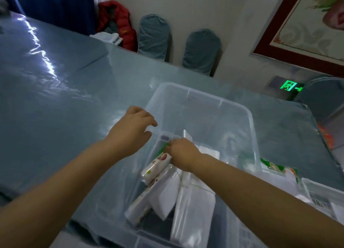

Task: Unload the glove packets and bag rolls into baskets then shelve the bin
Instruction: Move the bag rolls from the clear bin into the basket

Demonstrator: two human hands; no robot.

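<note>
- The clear plastic bin (249, 117) sat on the blue-covered table (65, 98), right in front of the person, with both bare arms reaching over its near-left corner.
- The right hand (181, 153) was down inside the bin, fingers curled onto the upper end of a printed packet (156, 166); it looked like a grasp, though the fingertips were hidden behind the hand, so I could not tell how firm it was.
- That packet lay tilted, its long axis running from the hand down and toward the person, leaning on a loose heap of white packets (193, 206) along the bin's left side.
- The left hand (134, 128) hung over the bin's left rim, fingers loosely spread, holding nothing and touching nothing that I could make out.
- So the right hand was plainly the nearer one; the left was just beside, above and outside the pile.
- To my eye the lift would have to go upward along the packet's length, to slide it free of the white ones under it.
- More packets with green print (277, 168) lay just outside the bin's right wall, by what may have been a basket (316, 190); that corner was too blurred to be sure.
</note>
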